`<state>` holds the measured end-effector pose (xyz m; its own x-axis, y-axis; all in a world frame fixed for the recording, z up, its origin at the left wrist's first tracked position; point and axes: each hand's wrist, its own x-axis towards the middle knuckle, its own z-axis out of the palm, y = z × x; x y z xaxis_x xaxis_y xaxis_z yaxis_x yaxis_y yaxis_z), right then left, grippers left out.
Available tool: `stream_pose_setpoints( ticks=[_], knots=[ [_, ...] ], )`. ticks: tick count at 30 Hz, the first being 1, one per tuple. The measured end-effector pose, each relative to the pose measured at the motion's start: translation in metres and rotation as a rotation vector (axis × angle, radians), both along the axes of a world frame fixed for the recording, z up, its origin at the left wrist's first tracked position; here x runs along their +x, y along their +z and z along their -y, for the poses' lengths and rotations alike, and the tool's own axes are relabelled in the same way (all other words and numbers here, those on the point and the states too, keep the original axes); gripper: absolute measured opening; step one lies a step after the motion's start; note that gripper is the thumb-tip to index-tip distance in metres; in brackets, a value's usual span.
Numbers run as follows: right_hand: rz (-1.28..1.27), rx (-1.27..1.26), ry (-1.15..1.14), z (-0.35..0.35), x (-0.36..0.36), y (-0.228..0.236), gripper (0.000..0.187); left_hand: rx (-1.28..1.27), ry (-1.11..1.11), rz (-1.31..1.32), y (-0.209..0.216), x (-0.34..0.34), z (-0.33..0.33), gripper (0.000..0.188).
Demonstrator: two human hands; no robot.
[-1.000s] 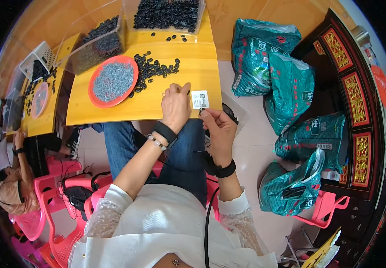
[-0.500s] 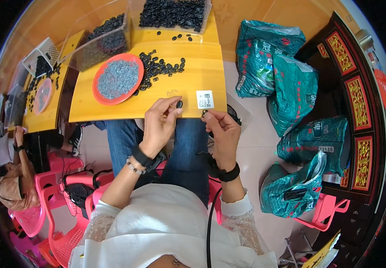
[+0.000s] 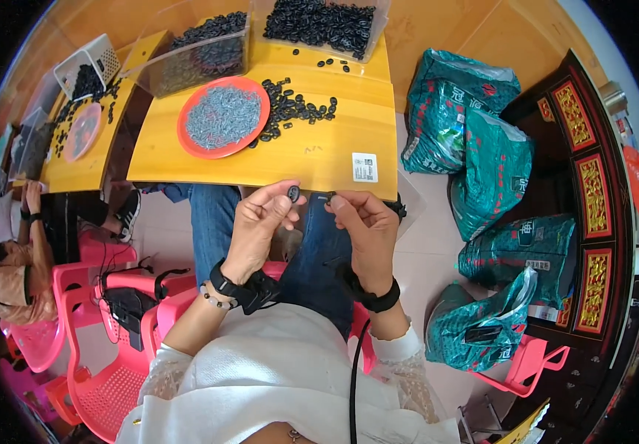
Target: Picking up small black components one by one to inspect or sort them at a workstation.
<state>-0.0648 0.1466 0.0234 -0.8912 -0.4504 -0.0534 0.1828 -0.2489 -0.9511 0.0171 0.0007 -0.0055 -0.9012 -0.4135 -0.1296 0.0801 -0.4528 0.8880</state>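
My left hand (image 3: 262, 223) pinches a small black oval piece (image 3: 293, 194) between thumb and fingertips, its face tilted up. Close beside it on the right, my right hand (image 3: 366, 228) is closed on a tiny dark piece (image 3: 328, 197), mostly covered by the fingertips. Both hands are held just in front of the table's near edge, above my lap, and the two pieces are apart. Past them on the yellow table (image 3: 327, 159) lies a loose heap of black oval pieces (image 3: 297, 109). A red plate (image 3: 185, 133) to its left is piled with small silvery metal parts (image 3: 223, 117).
Two clear bins (image 3: 153, 81) of black pieces stand at the table's back. A white label (image 3: 364, 167) sits near the right corner. Green bags (image 3: 493, 174) stand on the floor at right. At left, another person (image 3: 20, 274) sits by a second table with a pink plate (image 3: 83, 133).
The view has shifted, so the table appears further right. My left hand has turned its oval piece so the face shows. The right hand's piece has become more hidden by the fingers.
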Motion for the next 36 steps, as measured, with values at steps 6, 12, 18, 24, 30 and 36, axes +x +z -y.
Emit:
stream_pose_setpoints(
  ticks=[6, 12, 18, 24, 30, 36],
  knots=[
    [0.007, 0.002, 0.048, 0.006, 0.008, 0.002, 0.014, -0.186, 0.067, -0.092, -0.007, 0.005, 0.001, 0.028],
    [0.009, -0.02, 0.039, 0.007, 0.008, 0.002, 0.014, -0.18, 0.077, -0.086, -0.002, 0.005, -0.003, 0.028],
    [-0.021, 0.031, 0.061, 0.003, 0.007, -0.003, 0.014, -0.201, 0.083, -0.102, -0.001, 0.006, -0.007, 0.027],
    [-0.042, 0.066, 0.065, 0.003, 0.007, -0.003, 0.012, -0.258, 0.077, -0.099, 0.0, 0.007, -0.008, 0.028],
    [-0.052, 0.087, 0.071, 0.003, 0.007, -0.005, 0.012, -0.263, 0.065, -0.11, 0.002, 0.006, -0.009, 0.027],
    [-0.043, 0.087, 0.086, 0.003, 0.007, -0.007, 0.012, -0.28, 0.044, -0.118, 0.0, 0.007, -0.007, 0.026]
  ],
)
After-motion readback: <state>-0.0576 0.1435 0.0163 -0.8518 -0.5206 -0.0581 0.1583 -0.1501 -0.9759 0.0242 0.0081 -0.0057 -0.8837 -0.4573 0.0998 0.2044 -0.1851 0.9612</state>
